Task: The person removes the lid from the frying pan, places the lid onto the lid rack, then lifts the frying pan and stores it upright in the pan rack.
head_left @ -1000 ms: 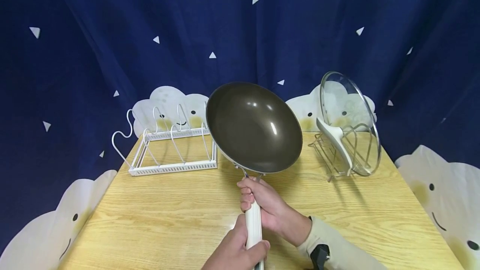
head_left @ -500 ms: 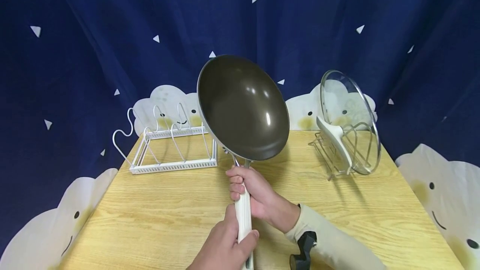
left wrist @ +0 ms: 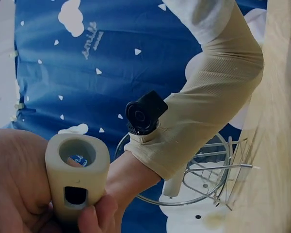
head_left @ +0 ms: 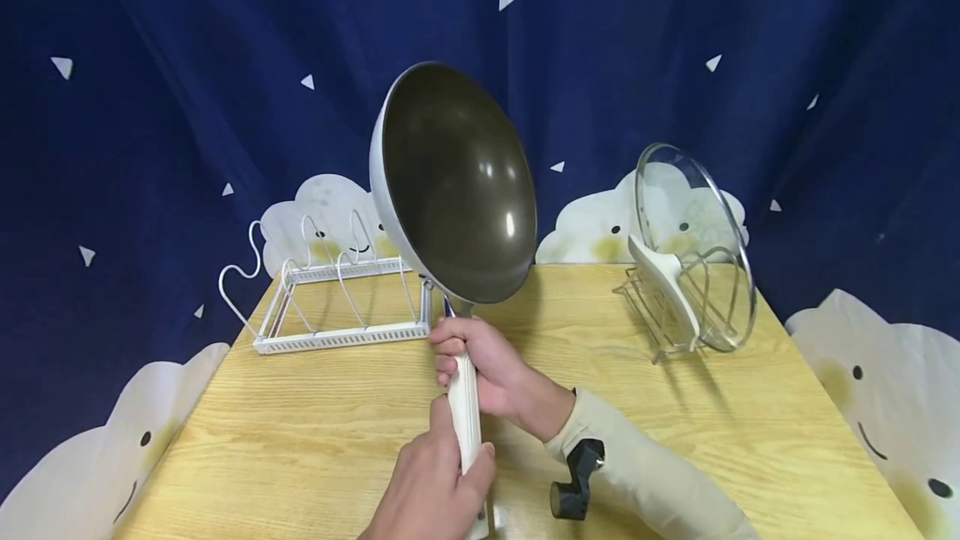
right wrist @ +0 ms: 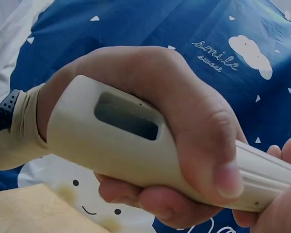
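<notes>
A deep frying pan with a dark non-stick inside and pale outside is held up over the table, tilted, its bowl facing right and toward me. Its cream handle points down at me. My right hand grips the handle near the bowl, fingers curled round it. Lower down, my left hand holds the handle's end, thumb across the top. In the right wrist view that left hand wraps the handle beside its slot. The left wrist view shows the handle's hollow end within the left palm.
A white wire rack stands at the back left, partly behind the pan. On the right, a glass lid with a white handle leans in a metal wire stand. The wooden table ends at a dark blue curtain.
The pan has risen and shifted left, its bowl tipping more upright and turning onto its side. Both hands have moved left with the handle, keeping their grip. Rack and lid stay in place.
</notes>
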Demonstrator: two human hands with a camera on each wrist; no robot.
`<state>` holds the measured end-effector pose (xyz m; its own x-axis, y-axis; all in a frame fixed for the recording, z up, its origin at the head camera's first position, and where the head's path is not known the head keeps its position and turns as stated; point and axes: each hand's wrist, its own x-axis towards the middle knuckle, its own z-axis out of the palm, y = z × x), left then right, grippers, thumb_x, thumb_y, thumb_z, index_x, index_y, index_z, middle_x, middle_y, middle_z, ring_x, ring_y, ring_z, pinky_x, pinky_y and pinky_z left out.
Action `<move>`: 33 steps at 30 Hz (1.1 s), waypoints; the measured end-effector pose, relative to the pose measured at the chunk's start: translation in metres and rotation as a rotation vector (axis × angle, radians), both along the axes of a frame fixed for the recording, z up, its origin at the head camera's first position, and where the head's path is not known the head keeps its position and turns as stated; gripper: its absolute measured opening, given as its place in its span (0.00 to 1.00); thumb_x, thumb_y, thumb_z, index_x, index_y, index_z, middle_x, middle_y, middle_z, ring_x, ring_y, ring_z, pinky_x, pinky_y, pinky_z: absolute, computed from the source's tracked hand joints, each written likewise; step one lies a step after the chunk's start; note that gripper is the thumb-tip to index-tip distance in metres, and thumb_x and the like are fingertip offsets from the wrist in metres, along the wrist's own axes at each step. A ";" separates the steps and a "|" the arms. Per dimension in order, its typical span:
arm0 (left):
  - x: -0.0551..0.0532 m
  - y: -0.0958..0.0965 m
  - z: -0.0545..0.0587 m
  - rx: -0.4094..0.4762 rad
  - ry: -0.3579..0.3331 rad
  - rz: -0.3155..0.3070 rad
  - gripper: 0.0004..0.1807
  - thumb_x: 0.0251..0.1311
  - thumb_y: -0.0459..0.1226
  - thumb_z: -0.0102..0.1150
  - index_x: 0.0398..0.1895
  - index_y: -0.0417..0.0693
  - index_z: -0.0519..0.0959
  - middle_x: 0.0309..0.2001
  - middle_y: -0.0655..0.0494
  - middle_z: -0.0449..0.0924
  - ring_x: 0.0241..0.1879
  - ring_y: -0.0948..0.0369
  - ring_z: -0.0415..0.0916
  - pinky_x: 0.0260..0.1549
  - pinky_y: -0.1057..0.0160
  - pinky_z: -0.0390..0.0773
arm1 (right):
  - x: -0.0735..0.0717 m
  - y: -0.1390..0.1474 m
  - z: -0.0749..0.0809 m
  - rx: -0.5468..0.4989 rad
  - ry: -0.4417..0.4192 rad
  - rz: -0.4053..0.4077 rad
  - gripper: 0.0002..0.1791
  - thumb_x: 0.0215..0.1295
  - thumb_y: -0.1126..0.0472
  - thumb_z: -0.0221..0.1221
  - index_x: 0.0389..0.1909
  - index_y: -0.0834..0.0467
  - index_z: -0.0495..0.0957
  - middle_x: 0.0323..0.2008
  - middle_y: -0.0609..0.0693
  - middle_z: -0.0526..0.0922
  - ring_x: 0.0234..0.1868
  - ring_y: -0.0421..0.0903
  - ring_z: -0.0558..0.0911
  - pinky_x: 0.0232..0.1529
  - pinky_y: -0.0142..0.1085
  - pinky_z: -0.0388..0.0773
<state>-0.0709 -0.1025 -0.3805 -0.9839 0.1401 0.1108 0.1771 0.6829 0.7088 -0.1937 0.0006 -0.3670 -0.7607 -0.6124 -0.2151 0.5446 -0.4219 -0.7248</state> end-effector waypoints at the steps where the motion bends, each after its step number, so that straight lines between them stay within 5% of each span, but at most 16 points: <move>1: 0.001 -0.001 0.001 -0.010 0.011 0.010 0.25 0.63 0.44 0.63 0.53 0.39 0.66 0.22 0.61 0.70 0.21 0.65 0.67 0.21 0.65 0.68 | 0.000 -0.002 0.002 -0.013 0.004 0.015 0.14 0.66 0.69 0.48 0.26 0.49 0.59 0.13 0.37 0.60 0.15 0.34 0.66 0.23 0.26 0.66; 15: -0.003 -0.004 0.016 -0.044 0.128 0.155 0.23 0.59 0.42 0.64 0.49 0.43 0.64 0.19 0.60 0.68 0.18 0.64 0.65 0.18 0.65 0.65 | -0.012 -0.021 0.025 -0.289 0.067 0.233 0.13 0.65 0.70 0.41 0.27 0.49 0.59 0.08 0.35 0.64 0.07 0.31 0.66 0.14 0.24 0.61; 25: -0.001 -0.004 0.014 -0.030 0.187 0.256 0.25 0.53 0.39 0.67 0.49 0.44 0.64 0.17 0.60 0.68 0.16 0.64 0.65 0.17 0.63 0.64 | -0.016 -0.034 0.024 -0.426 0.145 0.380 0.13 0.60 0.72 0.36 0.26 0.49 0.59 0.08 0.35 0.60 0.07 0.30 0.64 0.12 0.24 0.55; 33: -0.002 -0.010 0.012 -0.028 0.200 0.312 0.25 0.51 0.37 0.67 0.48 0.44 0.65 0.16 0.61 0.68 0.15 0.64 0.65 0.16 0.63 0.65 | -0.021 -0.044 0.022 -0.494 0.128 0.466 0.13 0.59 0.72 0.35 0.29 0.50 0.61 0.09 0.36 0.58 0.07 0.30 0.62 0.12 0.24 0.54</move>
